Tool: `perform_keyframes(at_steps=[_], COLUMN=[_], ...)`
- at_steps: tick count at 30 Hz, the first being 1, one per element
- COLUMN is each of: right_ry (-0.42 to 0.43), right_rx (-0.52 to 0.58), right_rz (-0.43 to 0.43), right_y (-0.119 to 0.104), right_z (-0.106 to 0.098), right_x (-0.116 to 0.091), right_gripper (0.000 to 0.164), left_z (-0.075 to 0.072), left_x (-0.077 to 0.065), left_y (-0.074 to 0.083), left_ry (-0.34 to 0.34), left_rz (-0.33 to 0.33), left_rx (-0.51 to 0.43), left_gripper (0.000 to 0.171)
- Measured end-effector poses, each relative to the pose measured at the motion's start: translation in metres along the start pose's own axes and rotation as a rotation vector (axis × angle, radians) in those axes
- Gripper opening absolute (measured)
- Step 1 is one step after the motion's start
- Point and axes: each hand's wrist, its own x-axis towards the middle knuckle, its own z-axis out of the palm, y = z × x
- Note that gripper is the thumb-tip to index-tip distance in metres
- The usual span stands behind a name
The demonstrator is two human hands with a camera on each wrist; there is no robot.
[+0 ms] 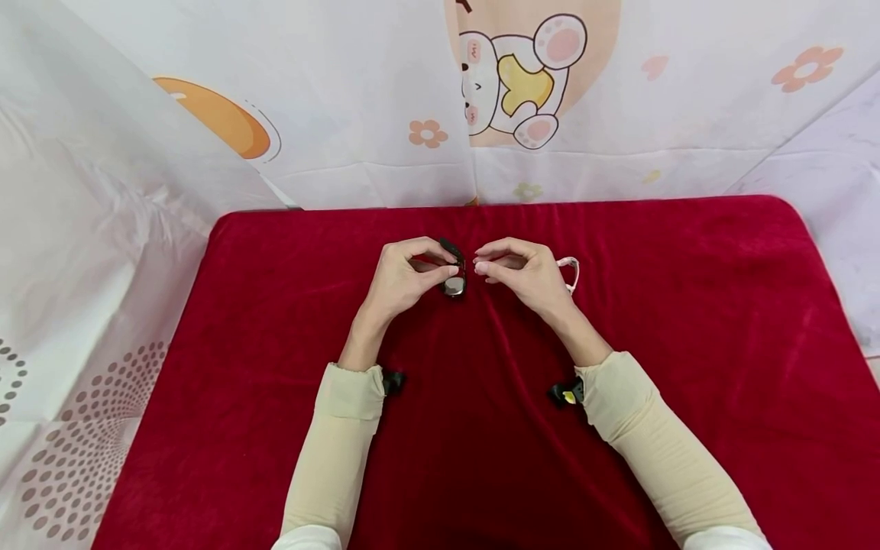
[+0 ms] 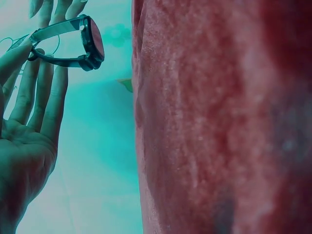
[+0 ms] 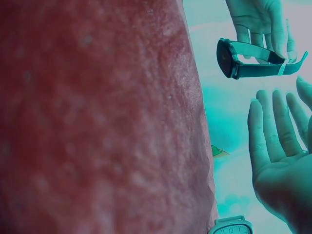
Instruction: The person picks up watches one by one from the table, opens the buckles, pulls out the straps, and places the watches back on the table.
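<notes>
My left hand (image 1: 402,279) pinches a black wristwatch (image 2: 92,44) by its strap, between thumb and fingers. The strap is buckled into a loop, with its tail sticking out past the thumb in the right wrist view. The round watch face (image 3: 225,58) hangs lowest, above the red cloth. Just to the right, my right hand (image 1: 525,271) holds nothing; its fingers are loosely bent in the head view, and their tips stop short of the watch. Beyond the right hand lies a second watch with a pale strap (image 1: 574,275), partly hidden by that hand; its numbered dial (image 3: 233,229) shows at the bottom of the right wrist view.
A red velvet cloth (image 1: 275,367) covers the table, with soft creases down the middle. Pale curtains with cartoon prints (image 1: 330,92) hang behind the far edge and at the sides. Small black devices (image 1: 393,382) are strapped at both wrists, by the sleeves.
</notes>
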Motion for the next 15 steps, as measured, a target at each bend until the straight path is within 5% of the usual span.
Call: perform_keyframes(at_steps=[15], right_ry=[-0.030], right_rx=[-0.060], right_rz=[0.037], right_y=[-0.0041], right_z=[-0.0019], right_x=[-0.0027], right_gripper=[0.024], left_z=[0.0022], left_x=[0.0022], left_y=[0.0005], left_ry=[-0.001], left_rz=[0.019], left_rx=[-0.031], left_gripper=[0.008])
